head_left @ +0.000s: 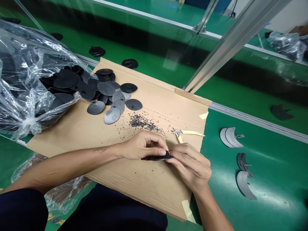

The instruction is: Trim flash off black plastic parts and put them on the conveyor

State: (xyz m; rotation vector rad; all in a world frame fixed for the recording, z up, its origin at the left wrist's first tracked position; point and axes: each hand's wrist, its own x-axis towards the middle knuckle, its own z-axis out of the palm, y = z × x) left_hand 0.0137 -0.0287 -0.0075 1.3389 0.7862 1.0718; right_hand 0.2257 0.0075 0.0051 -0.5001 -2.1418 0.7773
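Hands work close together above the cardboard: the left hand (143,146) and the right hand (192,166) are both closed in a fingertip pinch on a thin, black, curved plastic piece (156,158), which is held in the air just above the sheet, its far end jutting out past the left hand. It looks light and fairly stiff, though thin enough to flex a little, and its smooth faces may be slippery, so a pinch across the flat faces seems the surest hold.

Beneath everything runs a glossy green work surface (271,199), edged by a long aluminium rail (258,122). A flattened tan cardboard sheet (149,99) lies across it, and the right forearm crosses its near edge. At left, a large clear plastic bag (18,107) spills a heap of round, matte black plastic discs (106,89) onto the sheet. On the green to the right sit grey crescent-shaped plastic parts (231,137), with open green between them and the cardboard's edge.

Just past the hands lie small metal cutters with pale yellow handles (177,132), close to a scatter of tiny black plastic crumbs (141,122).
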